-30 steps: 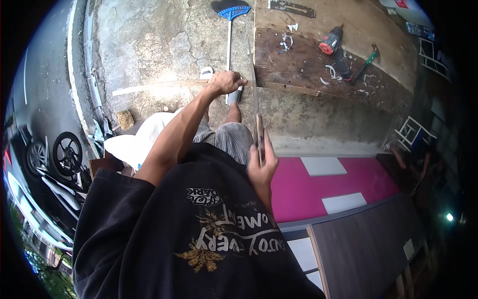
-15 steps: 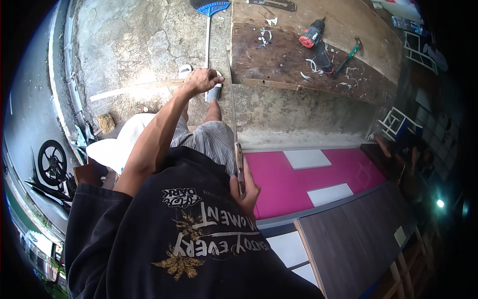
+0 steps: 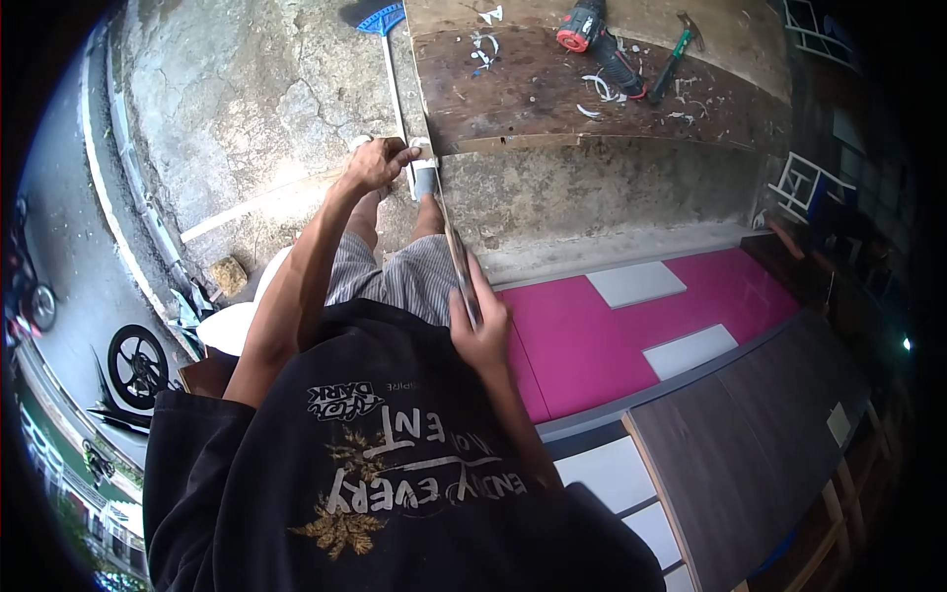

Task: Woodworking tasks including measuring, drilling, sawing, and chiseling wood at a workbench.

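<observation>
My left hand (image 3: 376, 166) is closed around a long, thin pale strip (image 3: 232, 214), which runs out to the left over the concrete. In my right hand (image 3: 481, 321), at my lap, is the handle of a handsaw (image 3: 458, 264). The saw is seen nearly edge-on, its narrow blade pointing away past my left hand toward the near left corner of the wooden worktop (image 3: 562, 123). Whether the blade touches the strip cannot be made out. My legs in striped shorts (image 3: 395, 268) are below the strip.
On the worktop lie a red and black cordless drill (image 3: 614, 69), a green-handled hammer (image 3: 673, 61) and white scraps. A blue fan-shaped tool (image 3: 380, 18) with a white pole rests beyond my feet. Right are a pink panel (image 3: 582, 345), a grey board (image 3: 730, 444) and another person (image 3: 838, 237).
My view has turned, shifting the worktop left and up. My right hand and the saw have moved forward, away from my body. The left hand keeps its grip on the strip.
</observation>
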`<state>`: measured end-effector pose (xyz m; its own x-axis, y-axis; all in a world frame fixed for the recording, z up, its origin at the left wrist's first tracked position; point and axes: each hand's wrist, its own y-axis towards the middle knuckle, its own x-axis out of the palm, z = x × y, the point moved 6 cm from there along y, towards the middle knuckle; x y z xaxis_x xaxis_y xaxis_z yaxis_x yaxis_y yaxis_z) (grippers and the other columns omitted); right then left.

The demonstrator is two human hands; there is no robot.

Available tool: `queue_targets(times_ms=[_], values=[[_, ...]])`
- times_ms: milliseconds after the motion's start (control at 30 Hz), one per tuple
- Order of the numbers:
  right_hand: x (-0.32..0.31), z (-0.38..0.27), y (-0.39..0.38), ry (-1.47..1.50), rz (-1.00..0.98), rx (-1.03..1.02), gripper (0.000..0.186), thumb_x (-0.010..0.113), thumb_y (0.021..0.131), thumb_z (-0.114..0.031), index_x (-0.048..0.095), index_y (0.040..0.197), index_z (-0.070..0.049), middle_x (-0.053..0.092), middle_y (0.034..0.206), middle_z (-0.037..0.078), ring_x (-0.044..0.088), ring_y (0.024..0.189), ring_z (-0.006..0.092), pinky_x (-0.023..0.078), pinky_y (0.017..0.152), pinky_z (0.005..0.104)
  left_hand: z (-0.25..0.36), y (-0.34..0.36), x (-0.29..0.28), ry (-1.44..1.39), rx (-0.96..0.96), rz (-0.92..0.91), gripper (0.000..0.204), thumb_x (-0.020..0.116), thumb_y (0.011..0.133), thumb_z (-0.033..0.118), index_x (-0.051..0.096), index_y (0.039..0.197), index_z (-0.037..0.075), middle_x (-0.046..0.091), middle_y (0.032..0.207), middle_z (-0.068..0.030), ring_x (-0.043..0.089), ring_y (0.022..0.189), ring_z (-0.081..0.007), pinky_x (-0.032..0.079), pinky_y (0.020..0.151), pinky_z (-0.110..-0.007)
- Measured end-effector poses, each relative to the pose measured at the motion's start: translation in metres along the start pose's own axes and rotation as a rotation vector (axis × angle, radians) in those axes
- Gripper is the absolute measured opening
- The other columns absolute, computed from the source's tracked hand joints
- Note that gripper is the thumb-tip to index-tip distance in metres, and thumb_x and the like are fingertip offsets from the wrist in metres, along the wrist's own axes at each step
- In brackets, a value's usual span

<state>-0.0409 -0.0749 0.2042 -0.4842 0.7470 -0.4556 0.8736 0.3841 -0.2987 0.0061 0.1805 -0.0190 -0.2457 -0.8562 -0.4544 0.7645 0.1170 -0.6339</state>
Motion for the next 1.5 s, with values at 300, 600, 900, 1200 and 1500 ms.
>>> queue_targets(times_ms=[300,600,900,1200,1500], values=[[-0.022,0.004,-0.069,0.025,-0.184,0.299,0.055,0.065,0.092,-0.003,0.053,0.146,0.003,0.074,0.116,0.021,0.074,0.081,0.0190,0.054,0.064,0.0320,0.011,-0.013,0.002,0.016,0.021,0.028,0.061,0.053,0.100,0.064,0.073,0.103,0.006,0.071,0.085,-0.0168,0.069,0.083,-0.0337,0.051,0.078,-0.046],[0.028,0.005,0.046,-0.039,0.011,0.002,0.049,0.063,0.092,-0.002,0.058,0.141,0.002,0.072,0.091,0.026,0.075,0.077,0.0229,0.055,0.068,0.0393,-0.001,-0.011,-0.001,0.058,-0.008,0.055,0.058,0.055,0.099,0.062,0.075,0.102,0.007,0.073,0.083,-0.0139,0.072,0.085,-0.0320,0.053,0.078,-0.045],[0.038,0.009,0.059,-0.076,0.049,-0.015,0.049,0.064,0.092,-0.001,0.057,0.140,0.006,0.073,0.079,0.017,0.072,0.066,0.0247,0.055,0.063,0.0399,0.006,-0.003,0.002,0.058,-0.004,0.014,0.061,0.054,0.098,0.066,0.075,0.107,0.009,0.074,0.088,-0.0147,0.072,0.088,-0.0333,0.053,0.080,-0.048],[-0.002,-0.057,0.043,-0.017,-0.010,0.099,0.051,0.069,0.088,0.003,0.061,0.139,0.003,0.075,0.108,0.020,0.074,0.094,0.0184,0.057,0.084,0.0311,0.010,-0.008,0.003,0.108,-0.043,0.001,0.051,0.054,0.099,0.062,0.076,0.108,0.016,0.075,0.094,-0.0194,0.072,0.095,-0.0393,0.055,0.082,-0.052],[0.039,-0.027,0.095,-0.221,-0.016,0.056,0.041,0.068,0.091,-0.003,0.064,0.132,0.001,0.073,0.093,0.020,0.071,0.076,0.0240,0.054,0.072,0.0353,0.000,-0.016,0.004,0.051,-0.050,0.096,0.053,0.055,0.098,0.063,0.076,0.101,0.015,0.075,0.092,-0.0173,0.072,0.094,-0.0388,0.055,0.081,-0.051]])
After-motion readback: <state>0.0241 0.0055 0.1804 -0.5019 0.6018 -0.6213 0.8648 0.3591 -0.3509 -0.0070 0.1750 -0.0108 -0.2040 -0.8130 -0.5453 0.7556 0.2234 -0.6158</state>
